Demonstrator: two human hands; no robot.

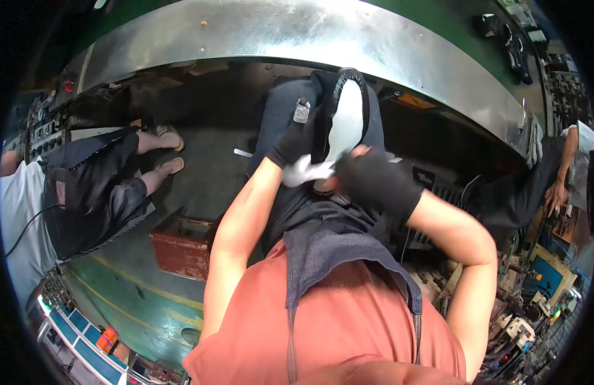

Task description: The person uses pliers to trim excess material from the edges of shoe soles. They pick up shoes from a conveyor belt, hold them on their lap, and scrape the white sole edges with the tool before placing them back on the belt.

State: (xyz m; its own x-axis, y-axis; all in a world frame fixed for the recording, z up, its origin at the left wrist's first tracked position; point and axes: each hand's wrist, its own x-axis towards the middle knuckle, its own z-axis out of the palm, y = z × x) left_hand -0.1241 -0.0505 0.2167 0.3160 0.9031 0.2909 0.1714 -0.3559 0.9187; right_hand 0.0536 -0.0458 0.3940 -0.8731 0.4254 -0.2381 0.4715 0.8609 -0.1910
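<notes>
An upturned shoe (348, 119) with a black rim and a white underside lies along my lap, its toe toward the bench. Against its left side is my left hand (293, 142) in a black glove, closed on the shoe; its fingers are partly hidden. A small silvery-grey piece (301, 110) shows just beyond that glove. Over the heel end, my right hand (367, 176), also black-gloved, is closed and smeared by motion. A white, crumpled strip (308, 171), cloth or paper, stretches from its fingers toward my left wrist.
A metal-edged bench (277, 32) with a green top curves across in front, holding black shoes (515, 54) at the far right. Left of me stands a reddish-brown box (181, 247). People sit at left (85, 186) and right (557, 186); machinery (521, 330) is at lower right.
</notes>
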